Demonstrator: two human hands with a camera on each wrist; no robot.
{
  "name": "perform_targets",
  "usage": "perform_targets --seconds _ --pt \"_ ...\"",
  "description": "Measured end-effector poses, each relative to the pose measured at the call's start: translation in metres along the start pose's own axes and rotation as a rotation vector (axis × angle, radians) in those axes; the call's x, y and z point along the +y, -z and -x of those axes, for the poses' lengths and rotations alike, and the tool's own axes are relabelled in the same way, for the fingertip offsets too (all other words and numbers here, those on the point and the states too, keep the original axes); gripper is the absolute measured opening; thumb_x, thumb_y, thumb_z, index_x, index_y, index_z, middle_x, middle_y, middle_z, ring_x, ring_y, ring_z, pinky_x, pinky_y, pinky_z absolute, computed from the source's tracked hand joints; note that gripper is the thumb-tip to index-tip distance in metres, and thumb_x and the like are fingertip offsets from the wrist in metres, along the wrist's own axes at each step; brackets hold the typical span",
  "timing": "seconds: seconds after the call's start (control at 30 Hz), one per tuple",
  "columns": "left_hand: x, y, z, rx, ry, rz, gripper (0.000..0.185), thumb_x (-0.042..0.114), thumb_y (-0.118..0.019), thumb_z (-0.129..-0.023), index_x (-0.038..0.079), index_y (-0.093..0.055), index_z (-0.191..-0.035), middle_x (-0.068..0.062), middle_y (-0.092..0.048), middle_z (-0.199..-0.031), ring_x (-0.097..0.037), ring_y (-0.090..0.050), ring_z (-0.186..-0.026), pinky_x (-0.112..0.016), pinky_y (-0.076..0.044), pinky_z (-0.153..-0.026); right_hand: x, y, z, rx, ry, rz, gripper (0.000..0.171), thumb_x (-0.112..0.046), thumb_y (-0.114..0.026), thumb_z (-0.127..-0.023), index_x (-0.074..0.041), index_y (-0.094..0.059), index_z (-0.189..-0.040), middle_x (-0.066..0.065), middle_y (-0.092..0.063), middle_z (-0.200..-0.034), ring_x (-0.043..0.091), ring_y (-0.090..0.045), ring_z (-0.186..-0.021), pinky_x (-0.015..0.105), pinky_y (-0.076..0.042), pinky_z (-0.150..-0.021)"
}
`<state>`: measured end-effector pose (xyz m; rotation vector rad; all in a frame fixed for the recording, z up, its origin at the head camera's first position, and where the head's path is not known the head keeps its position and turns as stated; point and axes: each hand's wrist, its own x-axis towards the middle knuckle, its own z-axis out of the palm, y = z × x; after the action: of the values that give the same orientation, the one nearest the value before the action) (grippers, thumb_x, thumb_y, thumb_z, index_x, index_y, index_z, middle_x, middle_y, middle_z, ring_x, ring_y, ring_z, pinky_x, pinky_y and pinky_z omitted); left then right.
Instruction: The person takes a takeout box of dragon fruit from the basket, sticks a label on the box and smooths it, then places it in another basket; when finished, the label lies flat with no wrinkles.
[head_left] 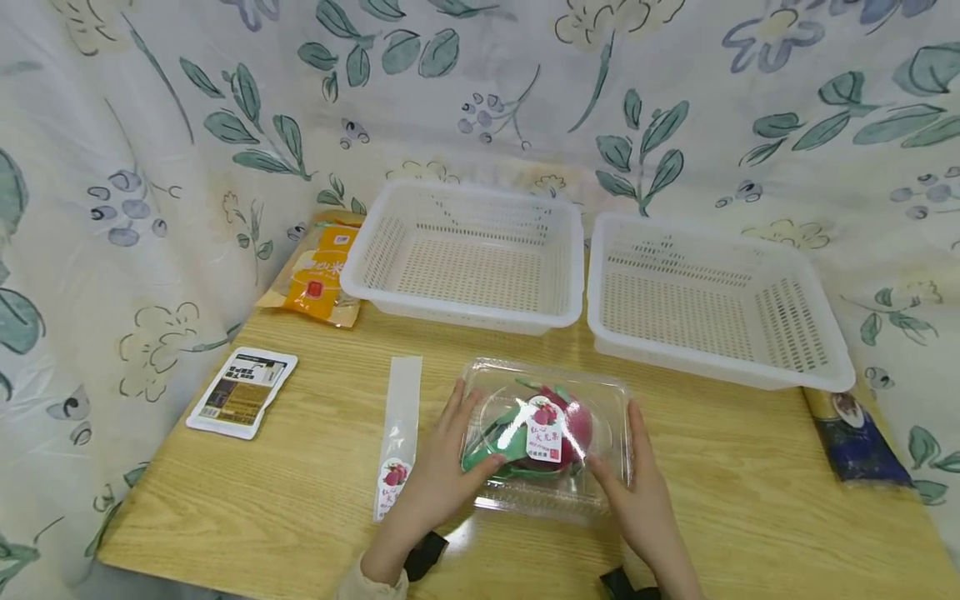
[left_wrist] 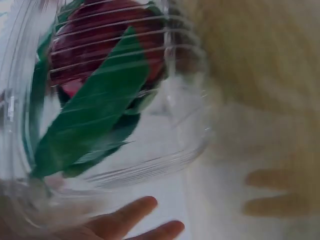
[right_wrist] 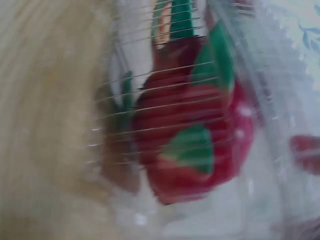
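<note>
Head view: the clear clamshell box (head_left: pixel 547 437) holding the dragon fruit (head_left: pixel 558 425) sits low centre on the tabletop (head_left: pixel 750 475), left hand (head_left: pixel 442 471) and right hand (head_left: pixel 637 492) cupping its sides, both baskets (head_left: pixel 468 254) unloaded; left wrist view: fingers (left_wrist: pixel 135 217) lie under the box; right wrist view: only blurred fruit (right_wrist: pixel 195 135), so placement appears not yet begun.

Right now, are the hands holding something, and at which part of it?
Yes. Both hold the clear fruit box on the table: the left hand at its left side, the right hand at its right front corner.
</note>
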<state>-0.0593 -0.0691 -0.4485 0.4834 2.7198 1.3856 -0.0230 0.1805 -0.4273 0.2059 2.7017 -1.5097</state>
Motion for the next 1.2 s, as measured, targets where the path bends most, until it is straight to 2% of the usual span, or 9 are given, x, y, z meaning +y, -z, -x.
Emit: perform_targets --seconds 0.13,0.3,0.4,0.5,0.6,0.67,0.87,1.03,1.2 --pt "-0.008 -0.002 0.002 0.0 0.001 0.173 0.089 0.041 -0.066 -0.088 0.027 -0.011 -0.157 -0.002 -0.002 -0.165 -0.047 -0.014 -0.146 -0.081 -0.023 -0.098 0.016 -0.001 0.001 0.013 0.066 -0.132 0.085 -0.016 -0.059 -0.095 -0.03 -0.003 -0.157 0.013 -0.005 -0.164 0.047 -0.01 -0.146 0.075 -0.014 -0.107" --pt "-0.015 -0.008 0.003 0.043 -0.073 0.29 0.089 0.037 -0.067 -0.087 0.026 -0.013 -0.157 -0.006 -0.005 -0.165 -0.048 -0.014 -0.146 -0.082 -0.02 -0.099 0.03 -0.008 0.003 0.033 0.141 -0.338 0.083 0.0 -0.052 -0.093 -0.027 -0.006 -0.157 0.002 -0.002 -0.165 0.005 -0.007 -0.147 0.073 -0.006 -0.109" --pt "-0.015 -0.011 0.002 0.079 -0.113 0.306 0.088 0.036 -0.068 -0.086 0.022 -0.017 -0.156 -0.01 -0.008 -0.164 -0.05 -0.017 -0.144 -0.082 -0.021 -0.098 0.031 -0.011 0.003 0.068 0.154 -0.372 0.081 0.002 -0.05 -0.093 -0.024 -0.009 -0.157 -0.001 -0.006 -0.165 -0.01 -0.013 -0.14 0.066 -0.007 -0.115" --pt "-0.013 -0.01 0.001 0.087 -0.131 0.309 0.09 0.031 -0.07 -0.084 0.018 -0.018 -0.156 -0.013 -0.009 -0.164 -0.051 -0.018 -0.143 -0.081 -0.021 -0.099 0.028 -0.011 0.003 0.076 0.136 -0.382 0.079 0.001 -0.049 -0.094 -0.022 -0.009 -0.157 0.002 -0.007 -0.165 -0.006 -0.016 -0.14 0.043 -0.017 -0.121" --pt "-0.01 -0.008 0.001 0.066 -0.103 0.326 0.09 0.027 -0.071 -0.083 0.02 -0.017 -0.156 -0.011 -0.007 -0.164 -0.049 -0.015 -0.145 -0.079 -0.019 -0.102 0.025 -0.009 0.005 0.053 0.111 -0.41 0.076 -0.001 -0.047 -0.095 -0.023 -0.008 -0.157 0.008 -0.005 -0.165 0.001 -0.018 -0.141 0.014 -0.028 -0.109" --pt "-0.008 -0.005 0.001 0.054 -0.087 0.332 0.091 0.026 -0.071 -0.084 0.022 -0.017 -0.156 -0.01 -0.007 -0.164 -0.048 -0.014 -0.146 -0.079 -0.018 -0.102 0.023 -0.008 0.006 0.025 0.122 -0.438 0.075 -0.002 -0.046 -0.097 -0.023 -0.007 -0.157 0.011 -0.001 -0.165 -0.001 -0.019 -0.14 0.007 -0.031 -0.101" --pt "-0.004 0.012 -0.003 0.053 -0.113 0.358 0.089 0.03 -0.069 -0.085 0.02 -0.017 -0.156 -0.012 -0.007 -0.164 -0.047 -0.011 -0.147 -0.078 -0.014 -0.105 0.015 -0.007 0.003 -0.06 0.249 -0.569 0.072 0.003 -0.038 -0.098 -0.019 -0.004 -0.157 0.004 -0.002 -0.164 -0.005 -0.033 -0.131 0.015 -0.044 -0.096" --pt "-0.004 0.025 -0.012 0.033 -0.118 0.387 0.087 0.032 -0.068 -0.087 0.016 -0.018 -0.156 -0.014 -0.008 -0.164 -0.044 -0.01 -0.148 -0.073 -0.012 -0.11 0.002 -0.006 -0.004 -0.073 0.239 -0.602 0.068 -0.001 -0.037 -0.1 -0.021 -0.005 -0.157 0.01 0.002 -0.164 -0.004 -0.037 -0.127 0.015 -0.046 -0.095" --pt "-0.006 0.039 -0.019 0.025 -0.12 0.445 0.084 0.026 -0.066 -0.089 0.017 -0.016 -0.156 -0.015 -0.006 -0.164 -0.044 -0.009 -0.148 -0.069 -0.008 -0.114 -0.02 -0.006 -0.013 -0.043 0.207 -0.64 0.068 0.0 -0.04 -0.1 -0.02 -0.01 -0.157 0.013 0.004 -0.164 0.029 -0.018 -0.147 0.013 -0.044 -0.098"
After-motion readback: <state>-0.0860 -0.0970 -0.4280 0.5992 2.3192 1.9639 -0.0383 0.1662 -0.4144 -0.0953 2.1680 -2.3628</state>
